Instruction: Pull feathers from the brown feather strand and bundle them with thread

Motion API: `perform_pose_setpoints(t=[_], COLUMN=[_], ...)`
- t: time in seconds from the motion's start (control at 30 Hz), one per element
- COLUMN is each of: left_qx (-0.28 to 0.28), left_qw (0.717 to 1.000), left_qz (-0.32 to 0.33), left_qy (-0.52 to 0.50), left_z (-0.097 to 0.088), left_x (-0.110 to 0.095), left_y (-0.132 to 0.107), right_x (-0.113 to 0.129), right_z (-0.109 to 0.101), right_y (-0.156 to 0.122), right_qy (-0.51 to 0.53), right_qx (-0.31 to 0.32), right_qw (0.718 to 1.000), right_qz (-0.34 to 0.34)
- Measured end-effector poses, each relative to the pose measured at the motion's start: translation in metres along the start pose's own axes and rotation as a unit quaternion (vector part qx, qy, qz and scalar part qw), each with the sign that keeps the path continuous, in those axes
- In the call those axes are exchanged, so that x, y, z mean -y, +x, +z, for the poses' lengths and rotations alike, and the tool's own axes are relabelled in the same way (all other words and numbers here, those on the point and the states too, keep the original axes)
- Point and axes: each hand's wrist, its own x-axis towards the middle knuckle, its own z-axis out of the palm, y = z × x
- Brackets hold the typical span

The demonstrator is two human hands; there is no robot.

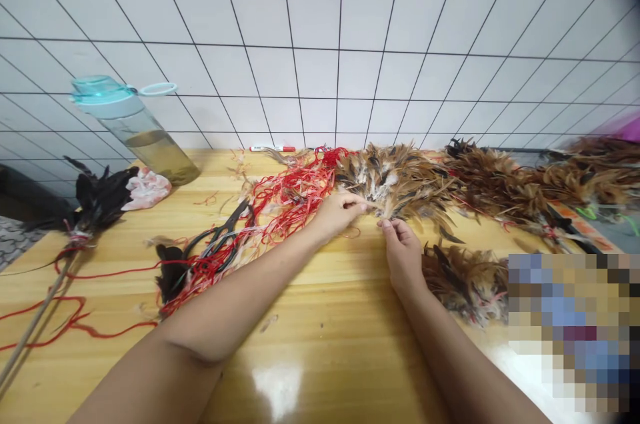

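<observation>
Beside the hands (340, 212), scissors (220, 237) lie in red string (295, 194).

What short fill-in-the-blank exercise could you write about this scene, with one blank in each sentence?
1. The tangled thin thread beside the left hand is ____ in colour.
2. The fingers of the right hand pinch a bunch of brown ____.
3. The wall behind the yellow wooden table is covered with white square ____.

Missing words: red; feathers; tiles.
</observation>
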Motion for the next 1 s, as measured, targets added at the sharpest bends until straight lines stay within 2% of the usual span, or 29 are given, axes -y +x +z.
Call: perform_pose_setpoints(t=[0.13,0.33,0.63,0.77,1.0], left_qx=[0.032,0.067,0.023,0.032,0.044], left_qw=[0.990,0.972,0.977,0.983,0.989], left_qz=[-0.050,-0.094,-0.090,-0.067,-0.078], left_qy=[-0.125,-0.206,-0.192,-0.167,-0.114], left_z=[0.005,0.012,0.015,0.015,0.011], left_x=[-0.005,-0.013,-0.012,-0.009,-0.010], left_y=[-0.005,-0.010,-0.007,-0.007,-0.007], right_x=[0.001,0.000,0.000,0.000,-0.004], right_z=[0.000,-0.001,0.001,0.000,0.000], right_y=[-0.001,-0.002,-0.002,-0.002,0.000], right_qy=[-0.022,-0.034,-0.043,-0.056,-0.096], right_qx=[0.005,0.019,0.019,0.021,0.026], right_qw=[1.000,0.998,0.998,0.997,0.993], right_qz=[-0.020,-0.039,-0.038,-0.044,-0.063])
